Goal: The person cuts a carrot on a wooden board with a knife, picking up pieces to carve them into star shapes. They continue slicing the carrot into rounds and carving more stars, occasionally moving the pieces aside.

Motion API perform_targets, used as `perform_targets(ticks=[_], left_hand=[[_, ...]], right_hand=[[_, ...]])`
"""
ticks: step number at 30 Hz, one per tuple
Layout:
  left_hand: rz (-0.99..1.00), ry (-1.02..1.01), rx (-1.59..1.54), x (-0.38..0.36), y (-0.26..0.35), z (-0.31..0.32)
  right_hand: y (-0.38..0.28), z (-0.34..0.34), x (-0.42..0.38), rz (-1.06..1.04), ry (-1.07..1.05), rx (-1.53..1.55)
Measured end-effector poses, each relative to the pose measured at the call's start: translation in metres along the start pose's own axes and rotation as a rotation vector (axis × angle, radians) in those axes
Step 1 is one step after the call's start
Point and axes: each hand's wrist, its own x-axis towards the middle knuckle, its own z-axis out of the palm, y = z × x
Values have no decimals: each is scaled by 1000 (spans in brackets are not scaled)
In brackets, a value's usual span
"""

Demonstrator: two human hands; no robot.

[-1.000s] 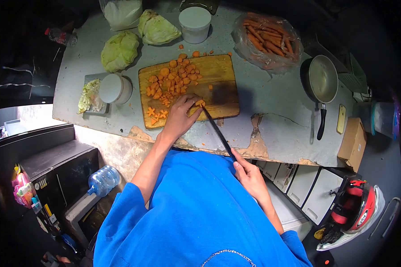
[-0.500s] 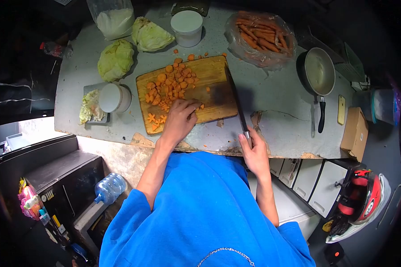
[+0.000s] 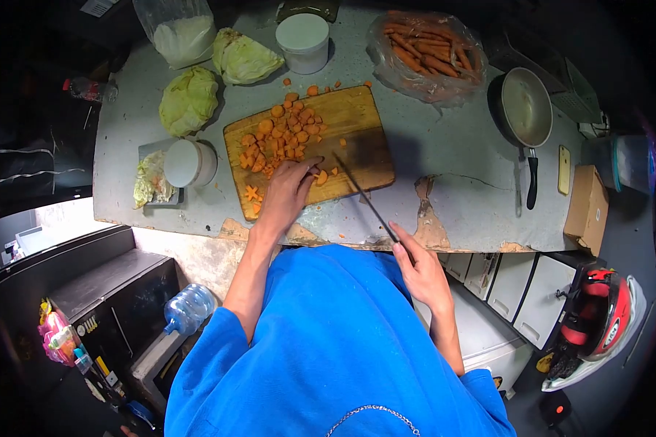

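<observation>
My left hand (image 3: 288,193) rests at the near side of the wooden cutting board (image 3: 364,116), fingers stretched out with a gap from the thumb. Just beyond its fingertips lie a few carrot slices (image 3: 321,178). Chopped carrot pieces (image 3: 284,131) are heaped on the left half of the board, partly hidden by this hand. My right hand (image 3: 423,271) is closed round the handle of a knife (image 3: 368,200). Its dark blade slants up and left over the board's near edge, the tip close to the loose slices.
Beyond the board stand a lidded white tub (image 3: 303,44) and a cabbage piece (image 3: 244,58), with another cabbage (image 3: 188,100) nearer left. A bag of carrots (image 3: 434,54) lies back right. A frying pan (image 3: 525,109) and phone (image 3: 564,170) sit far right. Another tub (image 3: 189,162) is left.
The knife has swung left from the board's right edge, its tip now near the slices. My left fingers have straightened, and loose slices show beside them.
</observation>
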Motion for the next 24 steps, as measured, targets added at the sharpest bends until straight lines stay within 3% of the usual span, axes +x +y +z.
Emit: perform_targets(ticks=[2,6,8,12,21,24], left_hand=[[-29,12,-23,1,-3,-1],[-83,54,-84,0,-3,0],[-86,197,-28,-6,1,6],[-15,219,70,-18,18,16],[-76,173,-36,-12,4,18],[-109,207,-70,-16,5,21]], right_hand=[[14,7,-7,-148,14,11],[7,8,-24,-142,-15,-9],[6,11,-30,-146,-24,54],[2,18,-37,-124,-27,75],[8,15,-36,16,70,-15],[2,8,-43,-19,-6,31]])
